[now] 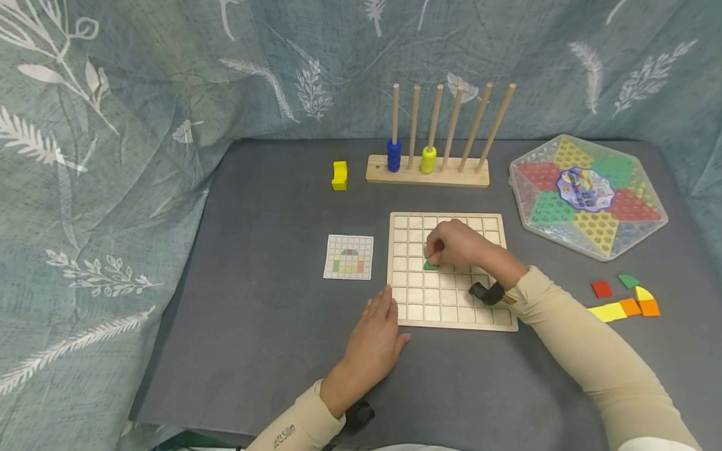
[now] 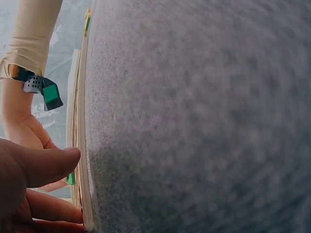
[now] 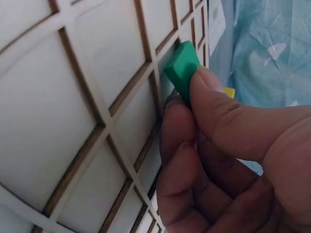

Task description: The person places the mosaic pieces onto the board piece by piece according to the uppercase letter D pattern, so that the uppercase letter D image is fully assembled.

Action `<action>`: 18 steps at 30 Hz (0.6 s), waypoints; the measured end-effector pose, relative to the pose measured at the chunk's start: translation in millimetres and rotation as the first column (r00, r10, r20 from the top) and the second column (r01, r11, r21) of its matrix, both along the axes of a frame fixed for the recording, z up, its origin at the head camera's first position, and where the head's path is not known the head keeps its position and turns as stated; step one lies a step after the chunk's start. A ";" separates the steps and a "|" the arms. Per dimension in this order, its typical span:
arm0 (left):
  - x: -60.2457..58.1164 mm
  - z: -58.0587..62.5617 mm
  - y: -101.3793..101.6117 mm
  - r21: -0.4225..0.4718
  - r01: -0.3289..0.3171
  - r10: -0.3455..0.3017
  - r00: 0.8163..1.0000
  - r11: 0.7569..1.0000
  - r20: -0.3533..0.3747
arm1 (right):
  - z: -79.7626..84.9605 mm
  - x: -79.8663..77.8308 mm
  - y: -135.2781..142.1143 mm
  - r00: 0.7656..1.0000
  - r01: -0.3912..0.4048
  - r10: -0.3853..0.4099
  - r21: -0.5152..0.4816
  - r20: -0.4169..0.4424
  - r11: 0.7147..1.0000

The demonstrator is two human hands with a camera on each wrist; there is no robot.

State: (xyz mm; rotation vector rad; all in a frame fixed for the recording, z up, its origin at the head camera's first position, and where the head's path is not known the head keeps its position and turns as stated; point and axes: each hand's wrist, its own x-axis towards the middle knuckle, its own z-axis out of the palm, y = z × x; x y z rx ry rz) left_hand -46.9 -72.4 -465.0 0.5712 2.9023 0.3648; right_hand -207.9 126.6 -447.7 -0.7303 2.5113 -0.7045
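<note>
Over the wooden grid board (image 1: pixel 454 318), my right hand (image 1: pixel 458 243) pinches a green tile (image 3: pixel 182 68) between thumb and fingers. In the head view the tile looks curved on one side; it is held tilted at the squares left of the board's middle. My left hand (image 1: pixel 372 341) lies with straight fingers on the table, its fingertips at the board's lower left edge. Left of the board lies a pattern card (image 1: pixel 350 240) with a coloured arch-like figure on a grid. To the right are a red square tile (image 1: pixel 601 289) and a green quarter-circle tile (image 1: pixel 628 281).
Yellow tiles (image 1: pixel 615 311) and orange tiles (image 1: pixel 650 308) lie beyond my right forearm. Behind the board stand a peg rack (image 1: pixel 427 178) with blue and yellow beads and a yellow block (image 1: pixel 340 176). A hexagonal game box (image 1: pixel 589 194) lies at the back right.
</note>
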 end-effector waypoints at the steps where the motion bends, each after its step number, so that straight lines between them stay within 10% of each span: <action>1: -0.2 -0.2 0.0 0.001 0.000 0.000 1.000 1.000 0.000 | 0.5 0.4 -0.8 1.000 -0.006 0.006 0.009 -0.004 1.000; 18: 1.5 -2.2 1.8 0.011 -0.002 0.002 1.000 1.000 -0.021 | 1.9 0.4 -3.5 1.000 0.011 -0.008 0.114 -0.029 0.993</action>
